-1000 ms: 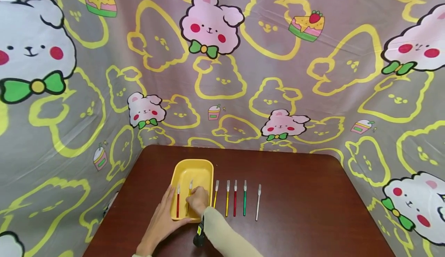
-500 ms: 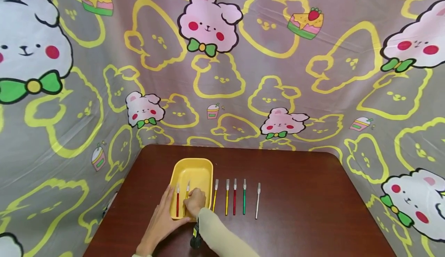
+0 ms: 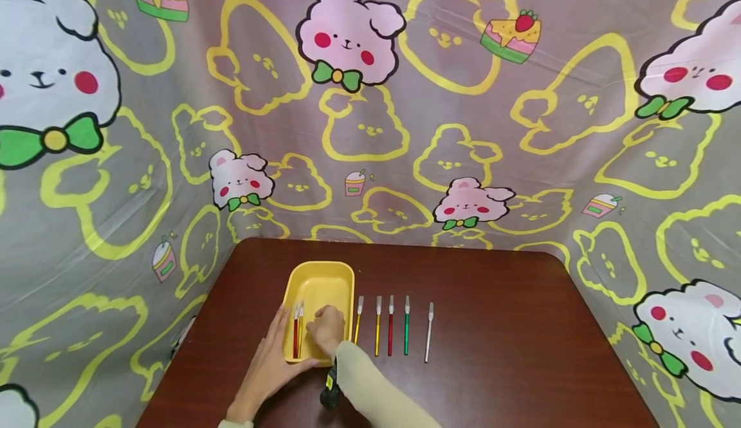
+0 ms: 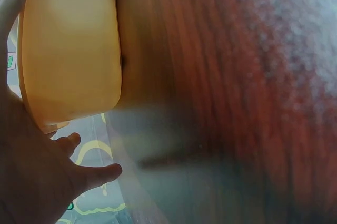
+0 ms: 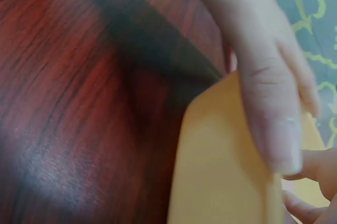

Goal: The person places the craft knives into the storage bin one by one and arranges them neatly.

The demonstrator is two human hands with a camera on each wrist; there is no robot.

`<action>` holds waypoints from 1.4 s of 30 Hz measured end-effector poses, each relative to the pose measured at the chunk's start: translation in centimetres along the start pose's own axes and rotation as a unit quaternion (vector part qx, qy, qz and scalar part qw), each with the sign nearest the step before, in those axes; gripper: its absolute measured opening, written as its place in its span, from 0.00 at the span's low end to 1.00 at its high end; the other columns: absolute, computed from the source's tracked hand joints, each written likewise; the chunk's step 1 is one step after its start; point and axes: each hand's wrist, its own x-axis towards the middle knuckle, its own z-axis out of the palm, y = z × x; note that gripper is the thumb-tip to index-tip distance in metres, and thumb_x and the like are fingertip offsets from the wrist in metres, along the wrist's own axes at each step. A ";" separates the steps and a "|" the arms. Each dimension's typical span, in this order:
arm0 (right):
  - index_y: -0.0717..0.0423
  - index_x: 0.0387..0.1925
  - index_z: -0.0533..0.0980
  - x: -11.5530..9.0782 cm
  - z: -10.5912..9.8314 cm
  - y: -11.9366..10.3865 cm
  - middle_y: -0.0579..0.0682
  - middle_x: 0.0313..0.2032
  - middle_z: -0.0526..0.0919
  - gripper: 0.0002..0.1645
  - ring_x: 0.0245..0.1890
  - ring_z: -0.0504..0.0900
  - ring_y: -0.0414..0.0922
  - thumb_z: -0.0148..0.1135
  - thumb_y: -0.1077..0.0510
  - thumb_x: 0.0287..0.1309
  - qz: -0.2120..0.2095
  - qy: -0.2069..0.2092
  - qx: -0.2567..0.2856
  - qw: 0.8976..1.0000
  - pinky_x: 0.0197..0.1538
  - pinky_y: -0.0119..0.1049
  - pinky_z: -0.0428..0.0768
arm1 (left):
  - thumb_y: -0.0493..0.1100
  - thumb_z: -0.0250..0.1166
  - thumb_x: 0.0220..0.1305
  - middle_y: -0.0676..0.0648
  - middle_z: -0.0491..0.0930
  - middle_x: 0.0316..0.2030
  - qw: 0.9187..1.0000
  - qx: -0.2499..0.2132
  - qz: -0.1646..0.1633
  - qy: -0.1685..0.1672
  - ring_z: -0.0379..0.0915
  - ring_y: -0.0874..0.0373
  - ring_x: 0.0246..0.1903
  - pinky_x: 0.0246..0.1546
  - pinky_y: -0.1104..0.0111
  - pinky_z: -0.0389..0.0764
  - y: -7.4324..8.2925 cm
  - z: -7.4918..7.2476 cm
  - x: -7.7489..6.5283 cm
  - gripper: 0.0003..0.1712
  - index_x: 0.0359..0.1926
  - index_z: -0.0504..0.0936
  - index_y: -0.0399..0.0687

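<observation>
In the head view a yellow plastic tray (image 3: 321, 286) lies on the table. Inside it, near the left wall, a red craft knife (image 3: 296, 338) and a yellow craft knife (image 3: 301, 333) lie side by side, capped ends pointing away. My left hand (image 3: 267, 358) rests against the tray's near left corner, fingers straight along the left wall and thumb by the near edge. Over the tray's right half is my right hand (image 3: 327, 330), fingers loosely bent, no knife in it. The right wrist view shows its thumb (image 5: 271, 113) pointing down over the tray wall.
Right of the tray a row of capped craft knives lies on the dark wooden table (image 3: 492, 325): two yellow ones (image 3: 378, 334), a red one (image 3: 390, 333), a green one (image 3: 407, 331) and a silver one (image 3: 429, 338). A patterned curtain (image 3: 370, 112) surrounds the table.
The yellow craft knife has moved left inside the tray, next to the red one. My right hand has let go of it and is now apart from it. The left hand has stayed put.
</observation>
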 end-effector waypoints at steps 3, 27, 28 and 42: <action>0.62 0.34 0.87 0.0 -0.6 -0.3 0.48 0.26 0.86 0.11 0.25 0.83 0.41 0.82 0.67 0.48 0.010 -0.018 0.014 1.000 0.31 0.33 0.82 | 0.75 0.78 0.49 0.40 0.45 0.84 1.000 0.000 -0.004 -0.003 0.58 0.30 0.75 0.64 0.25 0.61 -0.1 0.0 0.0 0.77 0.86 0.46 0.46; 0.60 0.39 0.85 -0.6 -6.6 -1.5 0.53 0.32 0.87 0.14 0.22 0.81 0.36 0.77 0.70 0.49 -0.038 -0.038 0.088 0.995 0.26 0.29 0.80 | 0.72 0.79 0.51 0.39 0.46 0.83 1.000 0.000 0.000 -0.003 0.58 0.31 0.74 0.63 0.24 0.61 -0.1 0.1 0.0 0.76 0.86 0.46 0.45; 0.59 0.40 0.85 -0.6 -6.9 -1.5 0.52 0.33 0.87 0.14 0.22 0.82 0.36 0.77 0.70 0.49 -0.034 -0.039 0.092 0.994 0.26 0.29 0.80 | 0.72 0.79 0.51 0.39 0.46 0.83 1.000 0.000 0.001 -0.003 0.58 0.31 0.74 0.63 0.24 0.61 -0.1 0.1 0.0 0.75 0.86 0.46 0.45; 0.64 0.41 0.84 -1.0 -10.4 1.0 0.60 0.36 0.87 0.15 0.29 0.87 0.43 0.73 0.73 0.48 -0.053 -0.017 0.126 0.990 0.29 0.31 0.83 | 0.71 0.80 0.50 0.39 0.46 0.83 1.000 -0.010 0.007 0.005 0.59 0.30 0.74 0.64 0.25 0.61 0.1 -0.1 -0.1 0.75 0.85 0.49 0.44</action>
